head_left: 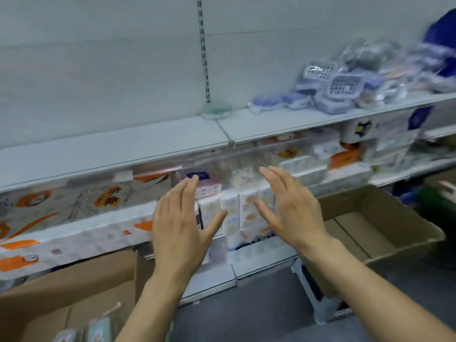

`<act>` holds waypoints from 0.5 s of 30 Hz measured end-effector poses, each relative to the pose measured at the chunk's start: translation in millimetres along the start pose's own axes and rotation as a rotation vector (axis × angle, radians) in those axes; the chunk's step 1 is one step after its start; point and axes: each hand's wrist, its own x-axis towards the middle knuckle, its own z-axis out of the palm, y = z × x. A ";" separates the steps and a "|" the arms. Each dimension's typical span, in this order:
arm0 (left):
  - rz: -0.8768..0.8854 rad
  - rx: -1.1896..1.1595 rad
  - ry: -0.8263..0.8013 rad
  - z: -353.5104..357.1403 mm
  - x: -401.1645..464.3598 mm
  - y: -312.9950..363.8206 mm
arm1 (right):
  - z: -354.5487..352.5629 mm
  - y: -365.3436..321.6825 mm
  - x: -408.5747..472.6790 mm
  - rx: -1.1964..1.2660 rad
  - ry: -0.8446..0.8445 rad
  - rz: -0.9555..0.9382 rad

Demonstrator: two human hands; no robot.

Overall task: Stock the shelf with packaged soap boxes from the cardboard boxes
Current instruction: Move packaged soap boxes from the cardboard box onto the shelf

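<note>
At the lower left, an open brown cardboard box [61,292] holds a few pale green wrapped soap packs [98,329], blurred; they look light, stiff-edged and slick in their film, best pinched across the short sides. The left hand [182,223] and right hand [291,208] hover with fingers straight and spread, holding nothing, before upright white patterned packs [232,213] on the lower shelf. A second brown cardboard box [385,218] stands at the right, below the grey metal upper shelf [123,146].
</note>
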 end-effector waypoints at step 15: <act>0.356 -0.152 -0.073 152.2 136.1 309.4 | -171.1 310.7 -13.4 -0.172 0.148 0.275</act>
